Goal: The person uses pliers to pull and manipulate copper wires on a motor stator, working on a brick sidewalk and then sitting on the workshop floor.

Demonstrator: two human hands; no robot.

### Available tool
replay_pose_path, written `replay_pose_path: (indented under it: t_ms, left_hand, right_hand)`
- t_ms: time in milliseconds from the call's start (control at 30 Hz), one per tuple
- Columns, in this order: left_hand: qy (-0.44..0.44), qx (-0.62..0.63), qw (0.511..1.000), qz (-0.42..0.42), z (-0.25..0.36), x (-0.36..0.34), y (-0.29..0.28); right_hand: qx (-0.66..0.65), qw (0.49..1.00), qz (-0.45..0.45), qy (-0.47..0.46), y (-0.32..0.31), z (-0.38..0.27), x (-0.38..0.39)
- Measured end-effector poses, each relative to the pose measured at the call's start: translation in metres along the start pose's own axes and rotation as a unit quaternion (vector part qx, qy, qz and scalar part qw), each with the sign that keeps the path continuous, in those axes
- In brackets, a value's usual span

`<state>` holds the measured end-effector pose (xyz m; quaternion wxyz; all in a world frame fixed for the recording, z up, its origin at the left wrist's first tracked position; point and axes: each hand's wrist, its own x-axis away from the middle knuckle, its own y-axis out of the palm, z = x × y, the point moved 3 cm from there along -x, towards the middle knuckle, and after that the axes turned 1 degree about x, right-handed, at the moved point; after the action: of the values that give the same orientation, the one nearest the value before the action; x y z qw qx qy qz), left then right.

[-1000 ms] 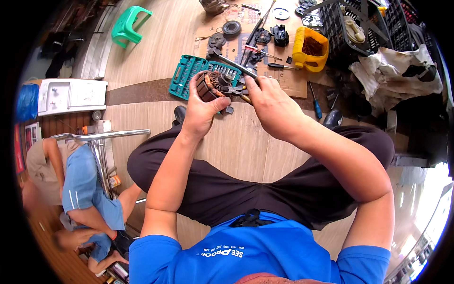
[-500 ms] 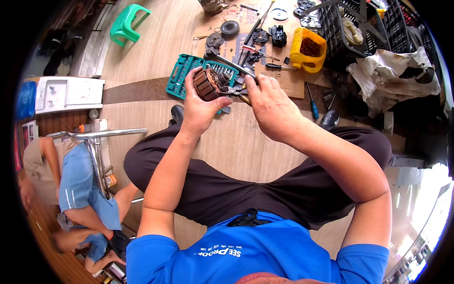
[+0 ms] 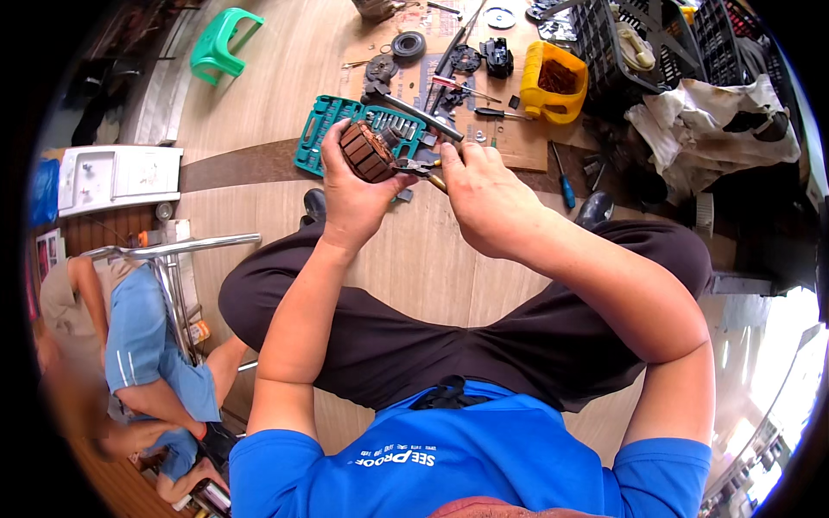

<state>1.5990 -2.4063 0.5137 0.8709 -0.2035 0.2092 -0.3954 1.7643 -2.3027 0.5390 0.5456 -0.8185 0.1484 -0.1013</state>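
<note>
My left hand (image 3: 356, 200) is wrapped round a motor stator (image 3: 366, 155), a slotted brown metal ring with copper windings showing at its upper end. A pair of pliers (image 3: 437, 180) with yellowish handles is in my right hand (image 3: 490, 197). Its jaws reach the winding side of the stator, close by my left thumb; whether they grip a wire is too small to tell. Beyond both hands lies a hammer (image 3: 423, 114) with a metal shaft. A green socket set case (image 3: 308, 142) lies open just past my left hand.
Cardboard (image 3: 527, 155) on the floor carries motor parts, a black ring (image 3: 408, 46) and screwdrivers. A cut yellow jug (image 3: 560, 108), black crates (image 3: 609, 52) and a white cloth (image 3: 699, 121) stand far right. At left are a green stool (image 3: 216, 52) and a seated person (image 3: 142, 319).
The view has shifted slightly. The stator is tipped a little in my left hand, and my right hand with the pliers has come slightly nearer, showing more of the hammer shaft.
</note>
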Motion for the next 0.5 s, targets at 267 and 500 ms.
replay_pose_path:
  t_ms: [267, 500]
  left_hand:
    - [0.066, -0.064, 0.996, 0.017, -0.002, 0.002, 0.003]
    - [0.088, -0.116, 0.989, 0.023, -0.001, 0.004, 0.005]
  right_hand:
    - [-0.041, 0.995, -0.080, 0.032, -0.004, 0.003, 0.000]
    - [-0.068, 0.986, -0.143, 0.057, 0.003, 0.006, -0.004]
